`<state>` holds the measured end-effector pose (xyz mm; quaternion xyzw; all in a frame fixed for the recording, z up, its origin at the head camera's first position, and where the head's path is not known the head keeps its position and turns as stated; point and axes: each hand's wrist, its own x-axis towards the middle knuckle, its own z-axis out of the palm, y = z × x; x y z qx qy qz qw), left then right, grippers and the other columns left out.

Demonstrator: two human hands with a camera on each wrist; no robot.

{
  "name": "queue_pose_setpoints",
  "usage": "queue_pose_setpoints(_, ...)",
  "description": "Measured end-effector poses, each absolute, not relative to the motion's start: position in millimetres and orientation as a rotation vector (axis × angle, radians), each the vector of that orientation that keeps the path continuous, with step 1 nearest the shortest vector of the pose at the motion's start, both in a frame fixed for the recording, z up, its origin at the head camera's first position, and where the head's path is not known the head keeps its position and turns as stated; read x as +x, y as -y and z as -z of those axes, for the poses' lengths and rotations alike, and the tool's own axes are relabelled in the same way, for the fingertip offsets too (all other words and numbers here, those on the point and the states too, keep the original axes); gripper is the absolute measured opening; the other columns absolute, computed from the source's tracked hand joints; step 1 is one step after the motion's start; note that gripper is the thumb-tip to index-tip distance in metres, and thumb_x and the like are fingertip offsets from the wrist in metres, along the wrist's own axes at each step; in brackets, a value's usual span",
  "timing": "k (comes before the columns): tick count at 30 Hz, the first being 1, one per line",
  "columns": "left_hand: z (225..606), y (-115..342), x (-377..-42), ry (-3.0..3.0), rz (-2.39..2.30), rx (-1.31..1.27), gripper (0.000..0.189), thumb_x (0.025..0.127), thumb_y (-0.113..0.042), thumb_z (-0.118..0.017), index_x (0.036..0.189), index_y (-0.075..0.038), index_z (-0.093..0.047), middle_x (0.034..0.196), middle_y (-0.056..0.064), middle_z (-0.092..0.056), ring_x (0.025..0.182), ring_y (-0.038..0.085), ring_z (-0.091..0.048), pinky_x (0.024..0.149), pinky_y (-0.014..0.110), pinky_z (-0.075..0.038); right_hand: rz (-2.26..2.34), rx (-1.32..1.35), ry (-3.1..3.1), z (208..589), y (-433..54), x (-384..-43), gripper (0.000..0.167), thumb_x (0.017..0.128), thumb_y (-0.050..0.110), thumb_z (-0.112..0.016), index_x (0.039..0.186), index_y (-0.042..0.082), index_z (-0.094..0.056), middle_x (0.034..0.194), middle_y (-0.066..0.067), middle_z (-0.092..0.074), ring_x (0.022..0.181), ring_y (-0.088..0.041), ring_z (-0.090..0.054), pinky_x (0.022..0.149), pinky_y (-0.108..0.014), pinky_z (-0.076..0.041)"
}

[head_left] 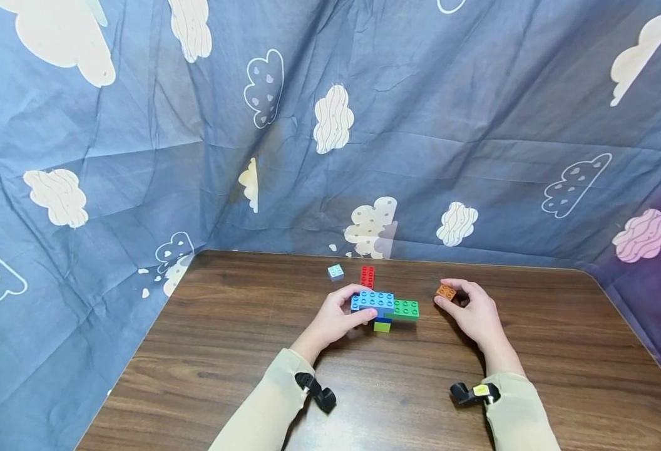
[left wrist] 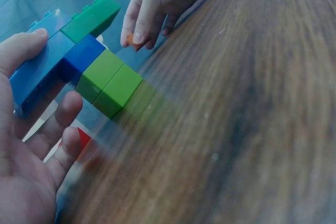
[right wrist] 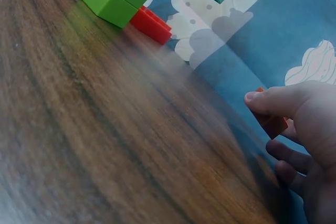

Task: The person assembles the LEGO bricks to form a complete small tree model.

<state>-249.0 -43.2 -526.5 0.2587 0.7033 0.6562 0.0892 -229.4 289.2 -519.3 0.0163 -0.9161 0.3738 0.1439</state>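
A joined stack of toy building bricks stands near the middle of the table, with a light blue brick point(head_left: 377, 302) and a green brick point(head_left: 406, 309) across its top. Beneath them are a dark blue brick point(left wrist: 82, 58) and two lime green bricks point(left wrist: 109, 83). My left hand point(head_left: 338, 318) grips the light blue part between thumb and fingers. To the right, my right hand point(head_left: 475, 314) pinches a small orange brick point(head_left: 445, 292) between thumb and fingers, apart from the stack. In the right wrist view the orange brick point(right wrist: 270, 123) is partly hidden by the thumb.
Behind the stack lies a red brick point(head_left: 367, 275). A small pale blue brick point(head_left: 335, 272) lies to its left, near the back edge of the wooden table point(head_left: 223, 351). A blue cloud-patterned cloth point(head_left: 409, 156) hangs directly behind the table.
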Motion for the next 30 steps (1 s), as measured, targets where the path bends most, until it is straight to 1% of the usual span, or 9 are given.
queue_pose_setpoints(3, 526, 43, -249, -2.090, -1.947, 0.771, 0.039, 0.100, -0.017, -0.083, 0.136, -0.010, -0.069, 0.125, 0.009, -0.072, 0.103, 0.014, -0.072, 0.090, 0.032, -0.063, -1.078, 0.040, 2.629, 517, -289, -229, 0.044, 0.100, 0.026, -0.083, 0.139, 0.009, -0.072, 0.128, -0.020, -0.070, 0.105, -0.034, -0.065, 0.084, -0.039, -0.052)
queue_pose_setpoints(7, 526, 43, -249, -2.090, -1.948, 0.772, 0.039, 0.100, -0.017, -0.082, 0.136, -0.010, -0.069, 0.126, 0.009, -0.072, 0.103, 0.016, -0.072, 0.090, 0.033, -0.063, -1.081, 0.022, 2.618, 513, -290, -228, 0.044, 0.100, 0.030, -0.083, 0.139, 0.010, -0.072, 0.129, -0.020, -0.070, 0.105, -0.031, -0.065, 0.080, -0.025, -0.049)
queue_pose_setpoints(11, 525, 43, -248, -2.093, -1.944, 0.767, 0.039, 0.100, -0.016, -0.082, 0.136, -0.010, -0.069, 0.126, 0.010, -0.072, 0.103, 0.016, -0.072, 0.091, 0.033, -0.063, -1.154, -0.001, 2.595, 506, -289, -225, 0.047, 0.100, 0.032, -0.083, 0.140, 0.010, -0.072, 0.131, -0.020, -0.071, 0.111, -0.029, -0.064, 0.079, -0.016, -0.046)
queue_pose_setpoints(13, 525, 43, -248, -2.090, -1.945, 0.765, 0.039, 0.100, -0.015, -0.082, 0.136, -0.010, -0.069, 0.126, 0.011, -0.071, 0.103, 0.016, -0.072, 0.091, 0.033, -0.063, -1.199, -0.007, 2.587, 501, -289, -224, 0.050, 0.100, 0.034, -0.083, 0.141, 0.010, -0.071, 0.133, -0.020, -0.071, 0.114, -0.029, -0.064, 0.081, -0.016, -0.046)
queue_pose_setpoints(16, 525, 42, -248, -2.086, -1.950, 0.765, 0.038, 0.101, -0.014, -0.081, 0.137, -0.009, -0.069, 0.127, 0.013, -0.071, 0.103, 0.017, -0.072, 0.089, 0.032, -0.063, -1.241, -0.004, 2.582, 493, -287, -222, 0.052, 0.100, 0.038, -0.082, 0.143, 0.011, -0.070, 0.135, -0.019, -0.070, 0.116, -0.029, -0.063, 0.086, -0.024, -0.047)
queue_pose_setpoints(19, 525, 42, -248, -2.080, -1.956, 0.764, 0.038, 0.101, -0.013, -0.081, 0.136, -0.008, -0.069, 0.126, 0.014, -0.071, 0.102, 0.017, -0.072, 0.086, 0.031, -0.063, -1.260, 0.005, 2.566, 486, -284, -221, 0.053, 0.100, 0.038, -0.083, 0.144, 0.013, -0.070, 0.132, -0.017, -0.070, 0.112, -0.027, -0.062, 0.089, -0.030, -0.047)
queue_pose_setpoints(21, 525, 42, -248, -2.076, -1.961, 0.765, 0.037, 0.101, -0.013, -0.080, 0.136, -0.008, -0.069, 0.125, 0.014, -0.071, 0.100, 0.016, -0.072, 0.084, 0.030, -0.063, -1.275, 0.015, 2.543, 482, -281, -221, 0.053, 0.099, 0.037, -0.084, 0.144, 0.014, -0.070, 0.130, -0.015, -0.071, 0.109, -0.024, -0.061, 0.088, -0.029, -0.047)
queue_pose_setpoints(25, 525, 42, -248, -2.075, -1.963, 0.773, 0.037, 0.101, -0.012, -0.080, 0.136, -0.008, -0.068, 0.125, 0.015, -0.071, 0.100, 0.016, -0.071, 0.082, 0.030, -0.063, -1.307, 0.053, 2.501, 472, -274, -219, 0.052, 0.098, 0.034, -0.086, 0.144, 0.015, -0.070, 0.124, -0.012, -0.072, 0.102, -0.021, -0.060, 0.082, -0.021, -0.047)
queue_pose_setpoints(30, 524, 43, -248, -2.089, -1.950, 0.765, 0.038, 0.101, -0.012, -0.080, 0.137, -0.009, -0.068, 0.126, 0.014, -0.071, 0.100, 0.017, -0.071, 0.082, 0.030, -0.064, -1.323, 0.122, 2.495, 461, -266, -216, 0.049, 0.097, 0.033, -0.087, 0.141, 0.017, -0.071, 0.116, -0.009, -0.071, 0.093, -0.018, -0.058, 0.075, -0.020, -0.047)
